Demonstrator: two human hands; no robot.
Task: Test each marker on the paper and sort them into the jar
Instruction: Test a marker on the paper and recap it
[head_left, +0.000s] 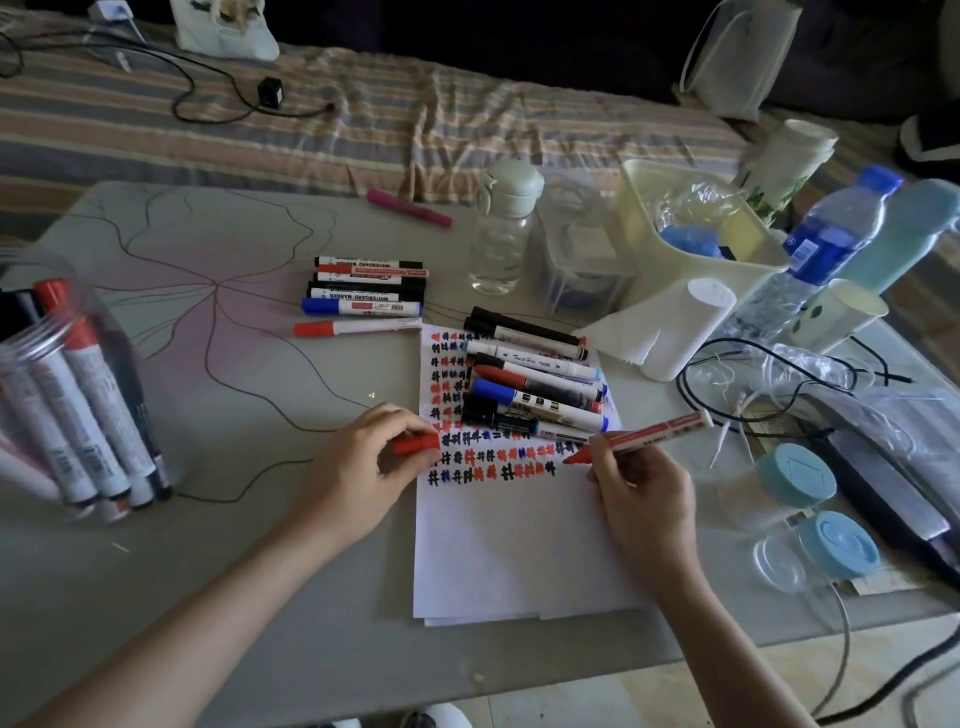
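Observation:
My right hand (641, 496) grips an uncapped red marker (655, 435), its tip just above the white paper (519, 551) at the right end of the rows of red, blue and black test marks. My left hand (363, 467) pinches the red cap (415, 445) at the paper's left edge. Several markers (535, 384) lie piled on the paper's top part. Another group of markers (363, 296) lies on the table beyond it. A clear jar (67, 395) at the far left leans, holding several markers.
A pink marker (408, 208) lies at the table's far edge. A clear bottle (501, 228), a yellow bin (696, 223), a paper roll (670, 327), a water bottle (826, 244), two blue-lidded jars (810, 514) and black cables (737, 384) crowd the right side.

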